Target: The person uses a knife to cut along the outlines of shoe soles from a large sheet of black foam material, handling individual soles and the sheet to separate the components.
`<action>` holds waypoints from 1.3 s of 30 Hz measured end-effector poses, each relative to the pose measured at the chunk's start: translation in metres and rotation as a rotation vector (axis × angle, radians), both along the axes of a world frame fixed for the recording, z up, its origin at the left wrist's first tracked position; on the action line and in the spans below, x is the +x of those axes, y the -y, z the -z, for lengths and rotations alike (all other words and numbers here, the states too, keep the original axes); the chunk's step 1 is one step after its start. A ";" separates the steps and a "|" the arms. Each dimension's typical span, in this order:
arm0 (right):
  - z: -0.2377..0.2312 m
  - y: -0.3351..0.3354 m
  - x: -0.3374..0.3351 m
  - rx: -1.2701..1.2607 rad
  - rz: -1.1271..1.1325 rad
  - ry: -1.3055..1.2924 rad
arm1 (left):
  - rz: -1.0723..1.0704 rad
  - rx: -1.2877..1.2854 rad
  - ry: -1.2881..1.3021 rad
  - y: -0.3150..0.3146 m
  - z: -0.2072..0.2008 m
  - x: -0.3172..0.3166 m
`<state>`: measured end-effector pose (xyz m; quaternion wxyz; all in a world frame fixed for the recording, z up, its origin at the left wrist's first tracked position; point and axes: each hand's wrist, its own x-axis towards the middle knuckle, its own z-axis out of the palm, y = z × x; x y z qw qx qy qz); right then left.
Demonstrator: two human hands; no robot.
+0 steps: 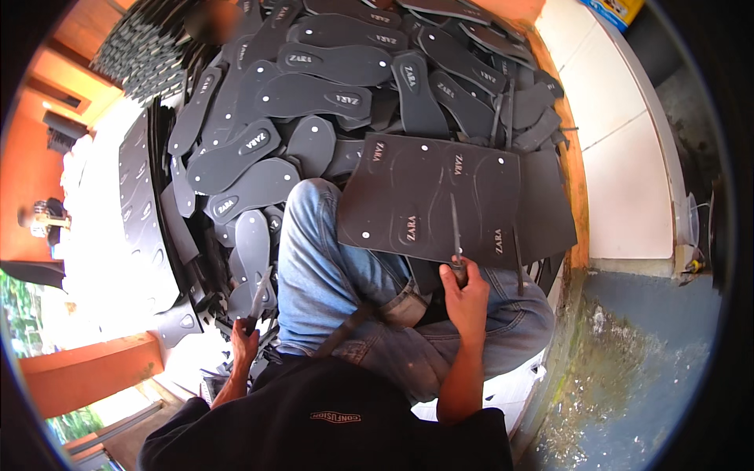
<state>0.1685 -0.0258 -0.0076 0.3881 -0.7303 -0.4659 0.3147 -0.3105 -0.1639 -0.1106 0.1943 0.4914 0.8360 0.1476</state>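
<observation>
My right hand (469, 302) is closed round the dark handle of a narrow-bladed knife (455, 228). Its thin blade points away from me, over a black foam sheet (487, 208) that lies across my lap. Sole outlines, pale print and white dots mark this sheet. Off to the left, my left hand (244, 342) grips a second knife (260, 294) with a broader grey blade, tip pointing up and away, above cut black insoles. The left fingers show only partly.
A large heap of cut black insoles (334, 64) spreads in front of me. Stacked marked sheets (141, 204) stand at the left, and dark offcuts (538, 118) lie at the heap's right side. A white tiled ledge (624, 149) borders the right, above a stained grey floor (644, 353).
</observation>
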 end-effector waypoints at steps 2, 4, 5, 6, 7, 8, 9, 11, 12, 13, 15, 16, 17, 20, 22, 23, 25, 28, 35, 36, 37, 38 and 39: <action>-0.003 0.002 0.000 -0.004 -0.020 -0.003 | -0.056 -0.050 0.061 0.011 -0.016 0.018; -0.006 0.000 0.001 0.003 -0.055 -0.037 | -0.136 -0.047 0.071 0.017 -0.036 0.041; -0.005 0.001 0.004 -0.019 -0.048 -0.060 | -0.239 -0.038 0.186 0.020 -0.038 0.041; -0.003 0.001 0.006 -0.032 -0.039 -0.077 | -0.231 0.045 0.216 0.013 -0.045 0.047; 0.001 0.001 0.008 -0.045 -0.029 -0.093 | -0.222 0.128 0.245 0.004 -0.053 0.051; 0.009 0.002 0.009 -0.053 -0.045 -0.150 | -0.317 0.133 0.343 -0.010 -0.072 0.058; 0.010 0.000 0.007 -0.051 -0.043 -0.190 | -0.166 0.368 0.279 -0.024 -0.067 0.043; 0.009 -0.001 0.006 -0.041 -0.031 -0.250 | -0.179 0.303 0.285 -0.065 -0.093 0.033; 0.016 0.002 0.008 -0.064 -0.045 -0.305 | -0.164 0.302 0.317 -0.090 -0.107 0.033; 0.009 0.000 0.005 -0.063 -0.045 -0.392 | -0.079 0.342 0.365 -0.114 -0.120 0.036; -0.006 -0.003 -0.008 -0.066 -0.042 -0.562 | -0.091 0.341 0.575 -0.158 -0.138 0.057; -0.009 -0.004 -0.014 0.007 -0.029 -0.613 | -0.032 0.310 0.604 -0.174 -0.142 0.073; -0.013 -0.007 -0.018 0.109 -0.025 -0.558 | 0.040 0.277 0.634 -0.190 -0.144 0.092; -0.029 -0.022 -0.048 0.203 -0.002 -0.495 | 0.272 0.116 0.746 -0.214 -0.144 0.126; -0.026 -0.034 -0.066 0.151 -0.067 -0.291 | 0.359 0.040 0.807 -0.222 -0.144 0.147; -0.028 -0.040 -0.077 0.167 -0.106 -0.181 | 0.402 0.004 0.805 -0.226 -0.142 0.155; -0.047 -0.056 -0.103 0.318 -0.135 0.025 | 0.435 -0.069 0.858 -0.226 -0.141 0.168; -0.040 -0.067 -0.106 0.351 -0.187 0.293 | 0.381 -0.201 1.220 -0.229 -0.137 0.164; -0.051 -0.068 -0.102 -0.187 -0.271 -0.638 | 0.713 0.463 0.482 -0.233 -0.135 0.183; -0.048 -0.069 -0.092 -0.229 -0.220 -0.718 | 0.602 0.442 0.540 -0.232 -0.124 0.177; -0.042 -0.060 -0.073 -0.285 -0.149 -0.795 | 0.497 0.354 0.505 -0.235 -0.109 0.159; -0.041 -0.057 -0.057 -0.281 -0.151 -0.773 | 0.421 0.243 0.479 -0.242 -0.117 0.139; -0.040 -0.058 -0.057 -0.149 -0.138 -0.564 | 0.343 0.141 0.458 -0.249 -0.124 0.132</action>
